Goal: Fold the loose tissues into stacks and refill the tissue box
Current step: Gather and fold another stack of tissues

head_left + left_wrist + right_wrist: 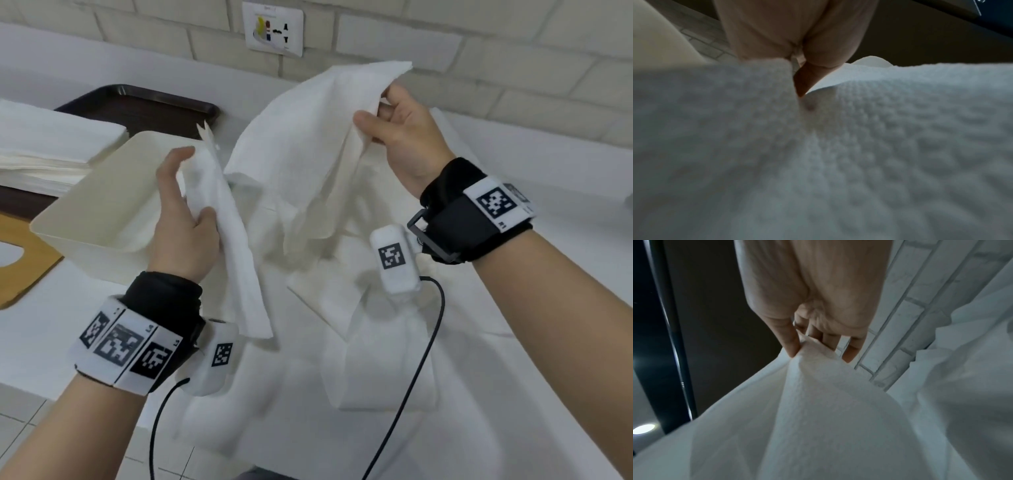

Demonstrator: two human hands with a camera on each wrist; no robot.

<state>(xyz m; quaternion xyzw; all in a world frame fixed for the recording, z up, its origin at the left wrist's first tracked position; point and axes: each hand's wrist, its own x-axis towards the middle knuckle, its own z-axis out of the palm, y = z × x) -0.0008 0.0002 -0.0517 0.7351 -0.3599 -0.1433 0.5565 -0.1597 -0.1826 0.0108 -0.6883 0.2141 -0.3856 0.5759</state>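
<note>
Both hands are raised above the loose tissues [376,342] spread on the white counter [51,325]: the right hand [404,137] pinches a large tissue [308,144] by its top edge, and the left hand [185,219] clamps a narrower folded tissue [236,246]. Left of that pile sits the open cream tissue box [113,205], with a folded stack [51,144] on a dark tray [144,102] beyond it.

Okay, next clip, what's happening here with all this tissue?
A person holds a large loose tissue up over the counter, the left hand gripping one bunched end and the right hand pinching an upper edge. More loose tissues lie on the counter below. The cream tissue box sits open at left, and a folded stack rests on the dark tray behind it.
</note>
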